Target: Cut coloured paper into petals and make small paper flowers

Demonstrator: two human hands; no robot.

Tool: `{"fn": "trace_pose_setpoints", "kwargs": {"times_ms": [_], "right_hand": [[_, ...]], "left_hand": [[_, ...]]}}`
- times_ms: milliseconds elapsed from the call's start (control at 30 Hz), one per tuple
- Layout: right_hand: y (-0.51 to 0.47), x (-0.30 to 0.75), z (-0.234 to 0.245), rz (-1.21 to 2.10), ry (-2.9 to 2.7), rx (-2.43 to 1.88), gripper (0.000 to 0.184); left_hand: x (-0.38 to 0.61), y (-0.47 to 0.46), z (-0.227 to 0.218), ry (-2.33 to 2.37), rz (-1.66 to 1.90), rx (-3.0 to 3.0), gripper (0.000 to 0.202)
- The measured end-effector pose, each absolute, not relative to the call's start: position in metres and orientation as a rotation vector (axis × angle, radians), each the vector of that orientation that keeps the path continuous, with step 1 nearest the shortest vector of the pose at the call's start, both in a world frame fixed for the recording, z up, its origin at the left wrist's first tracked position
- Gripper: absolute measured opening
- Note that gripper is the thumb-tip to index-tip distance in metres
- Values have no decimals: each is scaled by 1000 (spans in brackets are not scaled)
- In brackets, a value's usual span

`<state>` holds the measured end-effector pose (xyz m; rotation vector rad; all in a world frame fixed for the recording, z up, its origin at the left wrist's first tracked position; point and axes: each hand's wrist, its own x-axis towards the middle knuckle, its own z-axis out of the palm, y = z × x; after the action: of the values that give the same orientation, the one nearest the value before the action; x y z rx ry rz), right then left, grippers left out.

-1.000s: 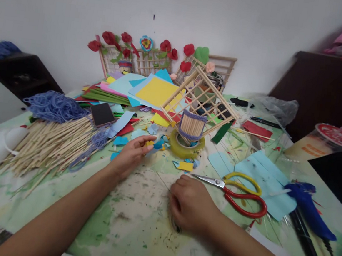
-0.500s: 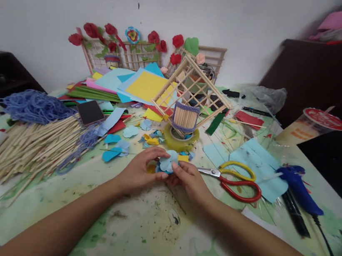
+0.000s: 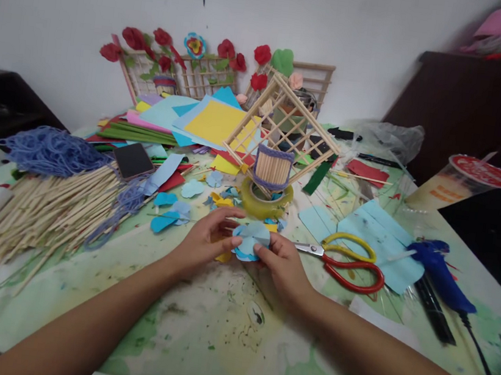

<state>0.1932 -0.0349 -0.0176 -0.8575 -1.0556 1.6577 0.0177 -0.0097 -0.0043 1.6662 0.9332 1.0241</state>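
A light blue paper flower (image 3: pixel 253 237) with layered round petals is held low over the table, between both hands. My right hand (image 3: pixel 284 263) grips its right side, the thumb pressed on the front and the other fingers behind. At the left edge, my left hand (image 3: pixel 207 237) has its thumb on the petals, its index finger reaching above and the remaining fingers partly hidden. Scissors (image 3: pixel 316 250) with yellow and red handles lie right of my right hand. Loose blue petal cutouts (image 3: pixel 165 222) rest beyond my left hand.
A tilted stick lattice (image 3: pixel 286 124) stands on a yellow tape roll (image 3: pixel 257 204) ahead. Bamboo sticks (image 3: pixel 58 205), blue yarn (image 3: pixel 52 152) and a phone (image 3: pixel 133 161) are left. Rightward lie blue paper (image 3: pixel 377 241), a glue gun (image 3: pixel 444 277) and a drink cup (image 3: pixel 456 184).
The paper flower has turned to show a broader, layered face. My right thumb has shifted down to its lower right, and my left thumb has risen to its left edge.
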Motion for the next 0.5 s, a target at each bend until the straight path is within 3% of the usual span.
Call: {"fn": "trace_pose_setpoints", "kwargs": {"times_ms": [300,500], "right_hand": [[-36,197,-22,1382,-1369,-1022,10],[-38,198,-24,1277,-1344,-1074,17]], "left_hand": [[24,-15,0,996,829,1303,28],[27,-17,5,1011,823,1233,28]]}}
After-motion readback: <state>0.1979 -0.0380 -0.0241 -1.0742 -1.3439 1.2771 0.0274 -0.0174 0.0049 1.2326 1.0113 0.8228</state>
